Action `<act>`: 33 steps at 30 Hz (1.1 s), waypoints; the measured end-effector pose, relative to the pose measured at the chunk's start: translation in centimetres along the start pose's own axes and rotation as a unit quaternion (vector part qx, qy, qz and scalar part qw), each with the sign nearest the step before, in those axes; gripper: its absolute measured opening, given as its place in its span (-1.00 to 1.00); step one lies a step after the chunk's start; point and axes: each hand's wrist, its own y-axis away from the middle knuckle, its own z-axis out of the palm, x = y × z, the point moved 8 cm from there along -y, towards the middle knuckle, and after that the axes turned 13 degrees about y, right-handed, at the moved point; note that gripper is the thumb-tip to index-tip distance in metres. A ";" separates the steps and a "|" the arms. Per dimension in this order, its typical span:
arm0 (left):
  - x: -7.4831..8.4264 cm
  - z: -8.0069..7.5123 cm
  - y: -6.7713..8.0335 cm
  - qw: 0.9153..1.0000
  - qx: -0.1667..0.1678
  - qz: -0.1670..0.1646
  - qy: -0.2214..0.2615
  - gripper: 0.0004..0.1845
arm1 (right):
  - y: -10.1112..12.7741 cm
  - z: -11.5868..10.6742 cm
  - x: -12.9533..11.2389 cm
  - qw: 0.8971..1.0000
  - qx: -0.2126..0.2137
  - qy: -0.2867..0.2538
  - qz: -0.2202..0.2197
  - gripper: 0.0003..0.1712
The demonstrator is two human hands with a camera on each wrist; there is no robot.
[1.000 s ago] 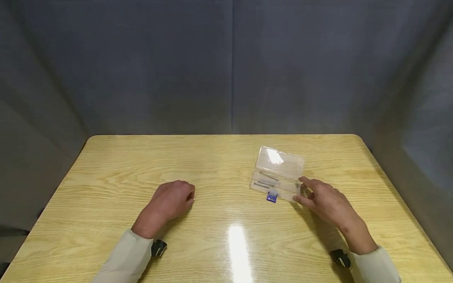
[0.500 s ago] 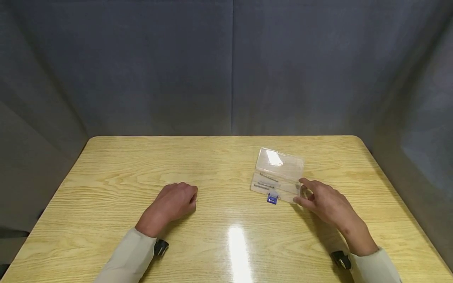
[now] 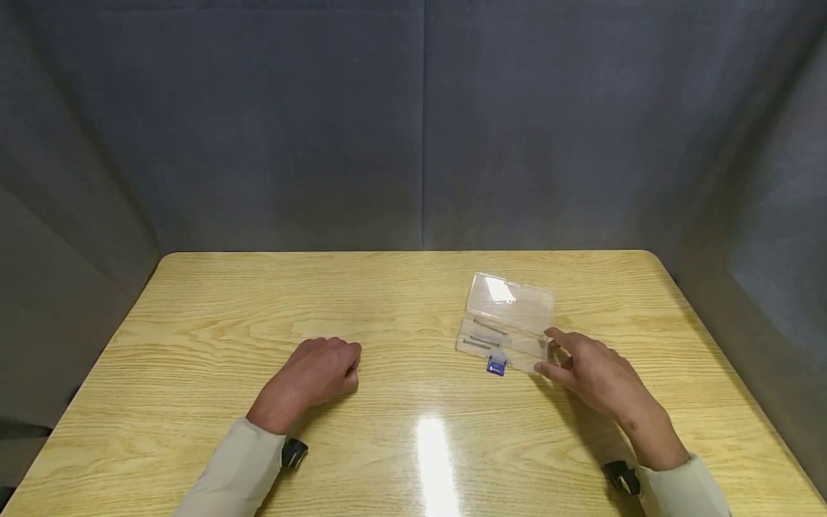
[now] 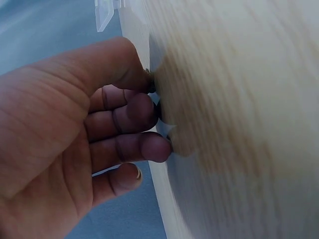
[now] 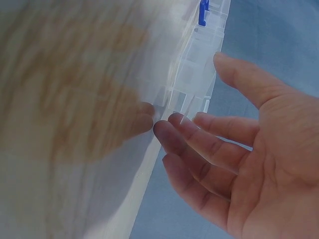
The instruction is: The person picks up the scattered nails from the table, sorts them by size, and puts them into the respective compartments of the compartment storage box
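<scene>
A clear plastic box (image 3: pixel 523 353), its lid (image 3: pixel 517 300) swung back flat, lies right of centre on the table. A blue latch (image 3: pixel 496 365) hangs at its front edge. Thin metal pieces resembling nails or screws (image 3: pixel 489 327) lie in its left part. My right hand (image 3: pixel 597 373) holds the box's right end between thumb and index finger; its other fingers curve loosely past the end in the right wrist view. Left of the box, my left hand (image 3: pixel 316 373) rests on the table, fingers loosely curled with fingertips down (image 4: pixel 154 147). Nothing is plainly seen in it.
The wooden table (image 3: pixel 413 301) is bounded by grey curtains (image 3: pixel 413 129) at the back and both sides. A bright light reflection lies on the tabletop near the front. Each wrist carries a small black device (image 3: pixel 293 454).
My left hand has shifted slightly to the right and then stayed put. My right hand and the box keep their places; the whole view has tilted up a little.
</scene>
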 end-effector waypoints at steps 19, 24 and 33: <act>0.1 -0.4 -0.8 0.999 -0.003 0.001 0.042 -0.74 | 0.0 0.0 0.0 1.000 0.001 -0.006 0.005 -0.27; 0.5 -0.6 -1.1 0.999 0.002 0.009 0.049 -0.74 | 0.1 -0.1 0.0 1.000 0.002 -0.006 0.001 -0.26; 1.5 -0.3 -2.0 0.998 -0.007 0.026 0.062 -0.76 | 0.1 -0.1 0.0 1.000 0.005 0.000 0.004 -0.27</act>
